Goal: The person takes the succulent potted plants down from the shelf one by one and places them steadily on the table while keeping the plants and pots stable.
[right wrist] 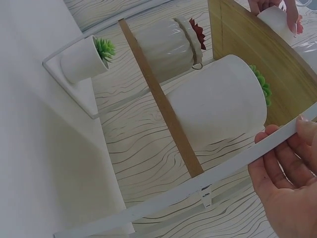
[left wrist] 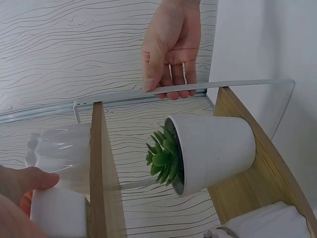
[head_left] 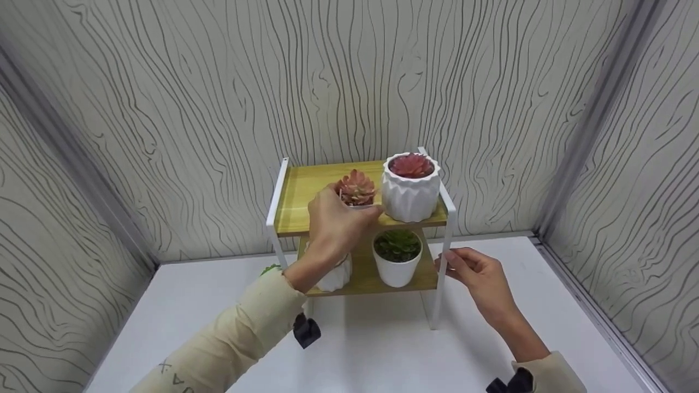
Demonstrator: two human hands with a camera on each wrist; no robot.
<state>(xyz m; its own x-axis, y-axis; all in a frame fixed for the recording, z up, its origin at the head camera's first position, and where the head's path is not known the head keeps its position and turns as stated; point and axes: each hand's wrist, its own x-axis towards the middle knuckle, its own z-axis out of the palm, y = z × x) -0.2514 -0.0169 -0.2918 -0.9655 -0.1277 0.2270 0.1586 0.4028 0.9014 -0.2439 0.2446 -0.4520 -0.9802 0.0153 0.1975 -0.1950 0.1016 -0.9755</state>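
Observation:
My left hand (head_left: 337, 225) grips a small white pot (left wrist: 59, 213) with a pink succulent (head_left: 357, 186) at the front of the wooden top board (head_left: 303, 194), fingers and thumb on opposite sides. Just right of it stands a ribbed white pot (head_left: 410, 197) with a red succulent. At the right side, my right hand (head_left: 486, 281) pinches the white front leg (head_left: 441, 284) of the two-tier rack between thumb and fingers. On the lower board, a smooth white pot (head_left: 397, 268) holds a green succulent, and a ribbed pot (head_left: 337, 277) sits partly hidden behind my left forearm.
Another small white pot (right wrist: 79, 62) with a green plant stands on the white table (head_left: 377, 349) beside the rack's left leg. Wood-grain patterned panels (head_left: 349, 82) enclose the table at the back and sides. Black straps (head_left: 307, 330) hang at both sleeves.

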